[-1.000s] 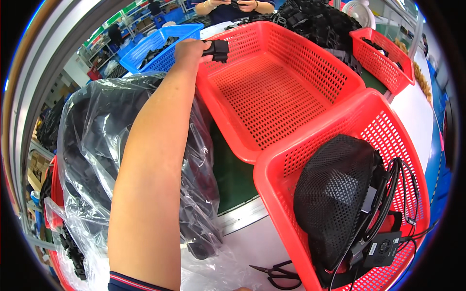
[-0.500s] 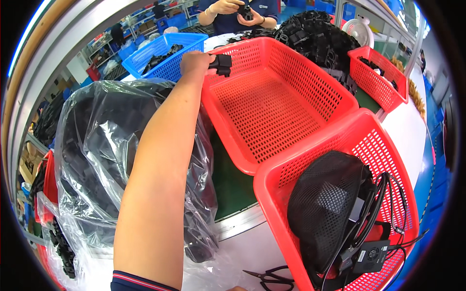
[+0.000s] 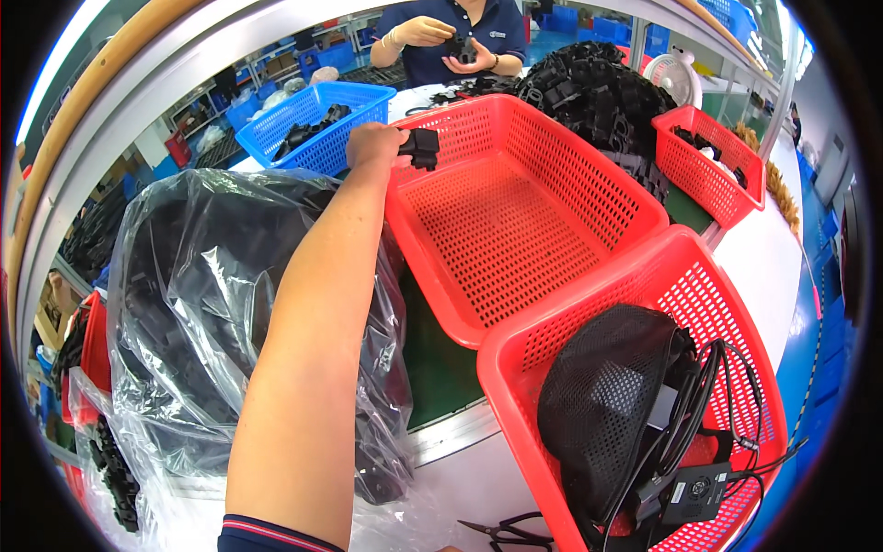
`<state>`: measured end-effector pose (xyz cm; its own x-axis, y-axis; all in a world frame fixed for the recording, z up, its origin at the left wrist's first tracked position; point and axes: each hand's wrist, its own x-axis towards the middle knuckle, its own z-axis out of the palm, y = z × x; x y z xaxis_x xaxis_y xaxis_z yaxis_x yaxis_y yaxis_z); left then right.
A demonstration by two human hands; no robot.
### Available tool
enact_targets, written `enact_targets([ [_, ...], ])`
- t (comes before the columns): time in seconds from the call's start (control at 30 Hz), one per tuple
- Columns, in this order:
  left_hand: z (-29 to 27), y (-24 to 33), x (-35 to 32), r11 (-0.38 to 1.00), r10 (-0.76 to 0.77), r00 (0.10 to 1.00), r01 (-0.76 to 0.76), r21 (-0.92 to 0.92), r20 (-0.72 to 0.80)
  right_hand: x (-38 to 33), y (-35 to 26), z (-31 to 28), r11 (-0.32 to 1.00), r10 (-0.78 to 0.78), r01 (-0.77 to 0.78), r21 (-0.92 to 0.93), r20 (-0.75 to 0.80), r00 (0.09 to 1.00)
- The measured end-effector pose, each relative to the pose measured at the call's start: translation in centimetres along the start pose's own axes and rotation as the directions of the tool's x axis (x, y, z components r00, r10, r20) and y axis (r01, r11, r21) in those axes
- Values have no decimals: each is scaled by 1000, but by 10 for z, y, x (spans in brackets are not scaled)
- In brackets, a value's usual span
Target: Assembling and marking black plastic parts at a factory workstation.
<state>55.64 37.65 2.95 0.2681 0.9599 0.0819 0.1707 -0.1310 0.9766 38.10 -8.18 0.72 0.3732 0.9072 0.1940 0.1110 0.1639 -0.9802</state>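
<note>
My left hand (image 3: 375,147) is stretched far forward, its fingers closed on a small, blocky black plastic part (image 3: 421,149). It holds the part over the left rim of an empty-looking red perforated basket (image 3: 515,239). Under my left forearm lies a large clear plastic bag (image 3: 212,294) full of dark parts, their shapes blurred by the film. At the lower edge a sliver of skin, apparently my right hand (image 3: 449,549), shows; its fingers are hidden. Close to it, black-handled scissors (image 3: 506,531) lie on the white table.
A nearer red basket (image 3: 497,368) holds a black mesh pouch (image 3: 602,396), cables and a small black device (image 3: 697,492). Beyond are a blue basket (image 3: 313,138), a heap of black parts (image 3: 598,92) and a smaller red basket (image 3: 708,166). Across the table a person handles a black part.
The whole scene sits slightly lower in the picture, as the view has tilted up a little. My left hand keeps its grip on the black part over the basket's rim.
</note>
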Motion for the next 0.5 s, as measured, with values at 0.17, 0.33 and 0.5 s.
enact_targets([
  [0.17, 1, 0, 4, 998, 5, 1000, -6, -57, -7, 1, 0, 1, 1000, -3, 3, -21, -1, 1000],
  [0.33, 0, 2, 2, 999, -25, 999, 23, -33, -37, 1, 0, 0, 1000, 8, -7, -27, 20, 1000],
  [0.5, -1, 6, -5, 998, -30, 1000, 30, -48, 3, 2, 1, 0, 999, -15, 15, -41, 2, 1000],
])
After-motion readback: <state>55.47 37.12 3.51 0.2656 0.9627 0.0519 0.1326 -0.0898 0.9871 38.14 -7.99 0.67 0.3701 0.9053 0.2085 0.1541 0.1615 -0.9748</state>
